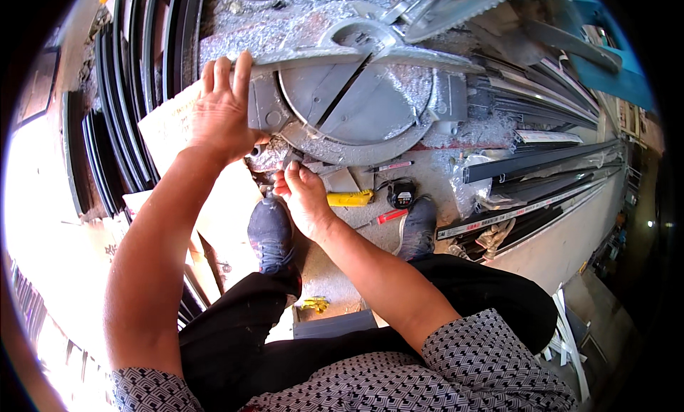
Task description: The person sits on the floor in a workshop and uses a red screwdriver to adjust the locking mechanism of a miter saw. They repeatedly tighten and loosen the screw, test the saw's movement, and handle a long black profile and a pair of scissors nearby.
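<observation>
Grey metal saw base (370,102), strewn with silvery shavings (415,88), lies beyond the person's shoes (271,230). Left hand (222,120), thumb held wide of its fingers, braces at its left end. Right hand's (305,197) fingers curl near the front edge; whether they grip anything is unclear. Shavings suggest some cutting is done; what remains cannot be told.

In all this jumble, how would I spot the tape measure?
Find the round grey saw base, then look below it in the picture, between the two shoes. Near the right shoe lies the tape measure: squat and black, unlike the slim yellow tool and red tool nearby.
</observation>
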The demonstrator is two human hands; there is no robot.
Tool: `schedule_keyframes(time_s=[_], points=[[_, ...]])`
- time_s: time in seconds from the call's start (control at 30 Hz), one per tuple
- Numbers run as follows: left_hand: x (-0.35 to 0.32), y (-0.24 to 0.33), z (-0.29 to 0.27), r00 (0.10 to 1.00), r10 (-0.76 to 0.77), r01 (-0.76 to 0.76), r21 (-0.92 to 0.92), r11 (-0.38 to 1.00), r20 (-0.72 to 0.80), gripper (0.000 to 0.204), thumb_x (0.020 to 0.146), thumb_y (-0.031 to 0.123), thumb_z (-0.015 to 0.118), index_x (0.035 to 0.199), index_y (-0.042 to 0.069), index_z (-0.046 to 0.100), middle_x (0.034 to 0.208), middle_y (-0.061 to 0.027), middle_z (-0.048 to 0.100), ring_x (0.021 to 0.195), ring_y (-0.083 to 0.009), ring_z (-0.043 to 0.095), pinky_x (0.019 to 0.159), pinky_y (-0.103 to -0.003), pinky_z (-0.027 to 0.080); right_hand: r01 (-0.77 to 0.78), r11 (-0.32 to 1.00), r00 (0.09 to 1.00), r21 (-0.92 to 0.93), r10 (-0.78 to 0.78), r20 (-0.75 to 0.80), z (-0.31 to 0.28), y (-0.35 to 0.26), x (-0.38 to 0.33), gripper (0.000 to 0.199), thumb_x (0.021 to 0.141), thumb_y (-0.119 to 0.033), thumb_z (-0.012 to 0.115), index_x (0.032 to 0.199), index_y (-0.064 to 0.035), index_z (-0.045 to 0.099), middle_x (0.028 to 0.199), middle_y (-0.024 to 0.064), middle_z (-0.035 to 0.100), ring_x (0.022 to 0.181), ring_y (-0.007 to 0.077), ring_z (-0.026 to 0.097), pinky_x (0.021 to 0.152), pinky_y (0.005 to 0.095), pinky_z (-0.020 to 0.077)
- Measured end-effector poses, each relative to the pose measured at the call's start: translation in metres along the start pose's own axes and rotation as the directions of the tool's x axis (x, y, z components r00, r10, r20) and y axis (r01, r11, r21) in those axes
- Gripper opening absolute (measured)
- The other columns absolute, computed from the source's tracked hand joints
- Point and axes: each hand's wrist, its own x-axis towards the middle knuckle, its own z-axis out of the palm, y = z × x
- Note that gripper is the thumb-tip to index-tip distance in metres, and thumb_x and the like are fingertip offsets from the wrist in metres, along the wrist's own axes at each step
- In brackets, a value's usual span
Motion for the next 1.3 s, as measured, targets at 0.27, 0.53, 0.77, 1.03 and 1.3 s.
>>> schedule_keyframes(time_s=[0.27,0.53,0.77,1.03,1.3], points=[[0.002,0.007,-0.002,0.999,-0.023,0.021,0.06,0.998,0.03,0.141,0.054,0.027,0.101,0.161,0.01,0.011,0.155,-0.0233,0.029,0.148,-0.0461,0.025,0.12,-0.05,0.038,-0.066,0.969,0.994,0.237,0.044,0.097,0.003,0.0,0.001,0.035,0.106,-0.041,0.06,0.116,-0.0075,0.062,0.107,0.0052,0.066,0.088,0.012,0.059,0.087,0.0304,0.0514],[0.001,-0.002,0.005,0.998,0.049,-0.048,0.032,0.998,-0.035,0.147,0.049,0.03,0.101,0.162,0.012,0.008,0.15,-0.0214,0.03,0.144,-0.0481,0.027,0.117,-0.054,0.039,0.033,0.995,0.998,0.09,-0.037,0.044,0.003,0.013,0.008,0.036,0.107,-0.042,0.06,0.102,-0.0064,0.064,0.09,0.0021,0.066,0.076,0.0109,0.058,0.077,0.0292,0.0509],[0.002,-0.001,0.003,1.0,0.031,-0.031,0.044,0.999,0.005,0.146,0.048,0.03,0.101,0.161,0.014,0.01,0.149,-0.0208,0.03,0.143,-0.0475,0.027,0.118,-0.054,0.039,0.066,0.998,0.996,0.015,-0.067,0.06,-0.007,0.005,0.001,0.034,0.107,-0.038,0.06,0.105,-0.0048,0.066,0.085,0.0,0.062,0.076,0.0091,0.056,0.073,0.0277,0.0488],[0.002,-0.008,0.009,0.998,0.067,-0.066,0.038,0.997,-0.022,0.142,0.049,0.031,0.1,0.159,0.014,0.013,0.149,-0.0205,0.031,0.142,-0.0474,0.027,0.118,-0.054,0.039,0.033,0.99,0.996,-0.136,-0.022,0.082,-0.044,-0.009,-0.014,0.043,0.108,-0.042,0.057,0.116,0.0001,0.063,0.083,-0.0007,0.06,0.074,0.0086,0.054,0.072,0.0247,0.0456],[0.004,-0.004,0.007,0.998,0.059,-0.057,0.048,0.997,-0.027,0.138,0.051,0.031,0.097,0.16,0.013,0.014,0.148,-0.0217,0.034,0.142,-0.0455,0.029,0.119,-0.052,0.036,0.053,0.967,0.992,-0.249,-0.023,0.121,-0.054,-0.023,-0.021,0.05,0.107,-0.052,0.054,0.113,-0.0024,0.064,0.086,0.0009,0.06,0.076,0.0095,0.055,0.074,0.0253,0.0477]])
